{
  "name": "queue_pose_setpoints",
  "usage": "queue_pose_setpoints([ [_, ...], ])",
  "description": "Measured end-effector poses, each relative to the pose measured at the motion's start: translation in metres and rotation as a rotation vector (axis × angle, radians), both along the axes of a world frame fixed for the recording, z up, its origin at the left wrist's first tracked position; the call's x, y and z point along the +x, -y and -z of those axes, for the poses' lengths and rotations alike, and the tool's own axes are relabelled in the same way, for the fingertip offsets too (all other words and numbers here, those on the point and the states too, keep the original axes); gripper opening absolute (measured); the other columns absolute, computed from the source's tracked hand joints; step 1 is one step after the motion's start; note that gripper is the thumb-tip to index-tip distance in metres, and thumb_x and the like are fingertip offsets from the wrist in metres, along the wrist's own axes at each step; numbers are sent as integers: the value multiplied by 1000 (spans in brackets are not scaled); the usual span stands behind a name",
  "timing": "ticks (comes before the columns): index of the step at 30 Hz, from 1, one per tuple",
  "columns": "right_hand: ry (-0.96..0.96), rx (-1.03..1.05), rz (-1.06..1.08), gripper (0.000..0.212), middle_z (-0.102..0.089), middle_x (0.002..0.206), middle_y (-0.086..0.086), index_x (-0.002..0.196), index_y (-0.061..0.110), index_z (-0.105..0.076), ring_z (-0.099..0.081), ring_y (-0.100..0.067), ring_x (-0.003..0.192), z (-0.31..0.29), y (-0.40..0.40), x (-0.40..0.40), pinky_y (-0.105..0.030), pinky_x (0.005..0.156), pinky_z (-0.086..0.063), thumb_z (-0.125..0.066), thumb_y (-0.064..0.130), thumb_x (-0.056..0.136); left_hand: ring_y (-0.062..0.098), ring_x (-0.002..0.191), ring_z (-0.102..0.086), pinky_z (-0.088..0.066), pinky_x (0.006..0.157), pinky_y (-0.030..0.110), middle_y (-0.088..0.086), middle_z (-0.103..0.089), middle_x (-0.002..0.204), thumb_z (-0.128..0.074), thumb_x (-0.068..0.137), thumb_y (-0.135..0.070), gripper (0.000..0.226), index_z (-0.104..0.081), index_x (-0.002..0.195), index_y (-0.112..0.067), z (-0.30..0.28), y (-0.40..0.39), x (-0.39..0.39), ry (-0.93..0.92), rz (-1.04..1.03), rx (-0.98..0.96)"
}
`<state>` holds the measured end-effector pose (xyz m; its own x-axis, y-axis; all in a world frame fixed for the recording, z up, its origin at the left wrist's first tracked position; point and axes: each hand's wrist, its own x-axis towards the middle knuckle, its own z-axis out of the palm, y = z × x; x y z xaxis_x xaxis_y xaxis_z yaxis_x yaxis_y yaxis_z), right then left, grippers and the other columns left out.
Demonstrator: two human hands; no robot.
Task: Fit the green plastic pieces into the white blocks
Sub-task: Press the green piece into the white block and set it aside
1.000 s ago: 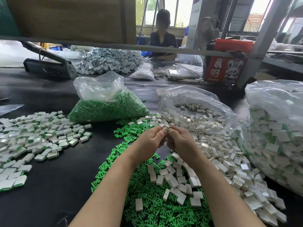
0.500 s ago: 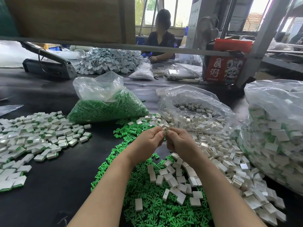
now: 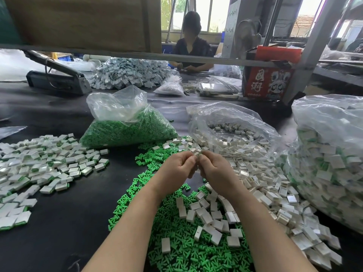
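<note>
- Centrally, a white block [image 3: 196,152] sits pinched between both hands, raised above the black table [image 3: 59,232].
- Left hand [image 3: 174,169] and right hand [image 3: 214,170] meet fingertip to fingertip, fingers curled round it; any green piece inside is hidden.
- Loose green pieces [image 3: 176,252] and white blocks [image 3: 208,216] lie beneath.
- Finished blocks [image 3: 39,163] lie to the left.

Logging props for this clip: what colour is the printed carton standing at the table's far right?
Red, with white characters and a cartoon face, on the carton; seen in the head view.
</note>
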<state>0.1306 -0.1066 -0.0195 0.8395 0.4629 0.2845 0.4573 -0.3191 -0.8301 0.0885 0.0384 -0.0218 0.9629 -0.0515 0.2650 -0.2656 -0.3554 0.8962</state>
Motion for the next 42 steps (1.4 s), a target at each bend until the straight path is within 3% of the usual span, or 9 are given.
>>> queue_pose_setpoints([
  [5,83,-47,-26,25,-60,59,24,70,30,-52,-52,2,55,-3,-2,-5,-17,54,-34,-34,28,88,5,52,-44,-37,53,19,-13,-52,54,-43,97,-30,29,-54,73,-18,1,1,-1,6,-20,8],
  [7,119,-107,-24,23,-62,63,28,73,33,-52,-55,5,59,-2,-1,-6,-11,53,-35,-34,28,87,7,54,-44,-37,55,23,-12,-52,56,-43,101,-25,29,-55,76,-15,2,2,-1,-7,-22,12],
  [9,144,-163,-2,23,-65,67,17,78,31,-53,-56,0,63,-1,-3,-7,-16,56,-37,-32,33,87,11,57,-44,-38,57,30,-11,-51,59,-43,102,-23,29,-55,79,-11,3,2,-1,-14,-27,17],
  [11,156,-212,25,29,-64,74,7,82,23,-55,-56,-9,68,0,-5,-7,-34,63,-44,-30,36,86,13,58,-44,-38,59,34,-8,-51,60,-43,103,-21,30,-55,80,-8,3,2,-2,-16,-40,33],
  [13,165,-247,43,31,-60,73,2,80,19,-54,-53,-14,68,0,-6,-8,-37,63,-43,-29,37,85,14,59,-45,-39,60,35,-4,-51,62,-42,103,-20,30,-55,82,-4,4,3,-1,-27,-51,53],
  [19,168,-362,100,24,-48,68,2,76,17,-48,-46,-19,68,7,-7,-6,-33,59,-27,-38,21,98,16,63,-46,-41,62,37,1,-52,67,-43,104,-20,28,-56,86,-2,7,8,-1,-68,-89,39],
  [25,154,-385,120,28,-48,66,2,71,20,-46,-45,-16,64,9,-8,-7,-33,57,-28,-39,22,98,12,62,-44,-39,60,29,4,-52,70,-43,104,-18,28,-56,86,0,11,11,0,-82,-106,5],
  [30,145,-391,133,31,-48,66,3,68,20,-44,-42,-7,60,11,-9,-6,-25,52,-28,-39,23,98,9,61,-44,-39,59,25,0,-52,69,-43,104,-17,28,-54,78,-14,13,12,0,-71,-124,14],
  [42,124,-351,125,32,-50,65,2,68,20,-46,-44,-8,60,11,-6,-7,-26,52,-29,-39,23,99,2,55,-41,-37,56,22,-2,-49,65,-43,104,-18,30,-53,76,-15,16,12,1,-62,-116,5],
])
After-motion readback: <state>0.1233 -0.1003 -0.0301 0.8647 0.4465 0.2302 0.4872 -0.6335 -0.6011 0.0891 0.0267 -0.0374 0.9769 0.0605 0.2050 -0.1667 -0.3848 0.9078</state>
